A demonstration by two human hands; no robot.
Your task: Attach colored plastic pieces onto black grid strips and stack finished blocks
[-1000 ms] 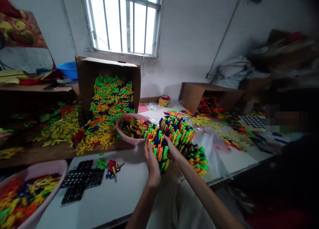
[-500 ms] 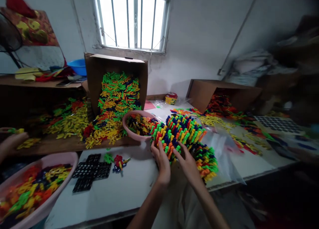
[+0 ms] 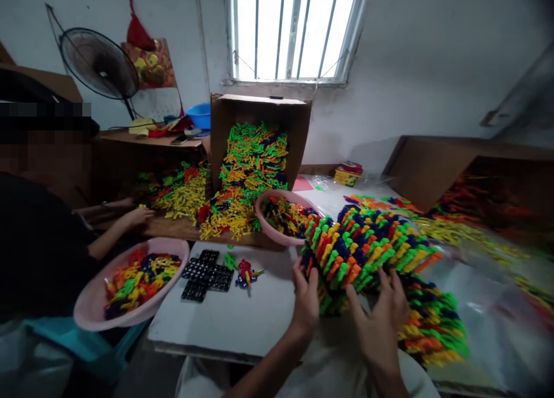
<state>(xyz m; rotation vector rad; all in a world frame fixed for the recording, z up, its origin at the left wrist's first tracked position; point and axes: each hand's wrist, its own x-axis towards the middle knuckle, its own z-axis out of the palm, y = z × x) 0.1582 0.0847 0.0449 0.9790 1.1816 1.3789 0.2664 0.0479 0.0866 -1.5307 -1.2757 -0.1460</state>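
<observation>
Block of stacked plastic pieces [image 3: 367,242], in green, yellow, orange, red and blue, sits in front of the wearer at the right end of the white worktop [image 3: 225,323]. Left hand [image 3: 306,294] at its lower left end, thumb and fingers parted; cannot tell how firm the hold. Right hand [image 3: 381,311] along its lower edge, fingers spread, tips at the pieces. 2nd stacked block [image 3: 433,320] just below the 1st, partly behind the right hand. Clear plastic bag [image 3: 485,317] beside it, to the right.

Just behind the block's left end: pink basin [image 3: 270,232] of loose pieces. Left on the worktop: black cross-shaped grid [image 3: 208,276], small cluster of coloured pieces [image 3: 246,271] near it. Cardboard box [image 3: 298,130] tipped toward the wearer, pieces spilling out. Far left: a 2nd pink basin [image 3: 89,314] and a co-worker's hand [image 3: 141,215] near a heap of mostly yellow pieces [image 3: 184,195].
</observation>
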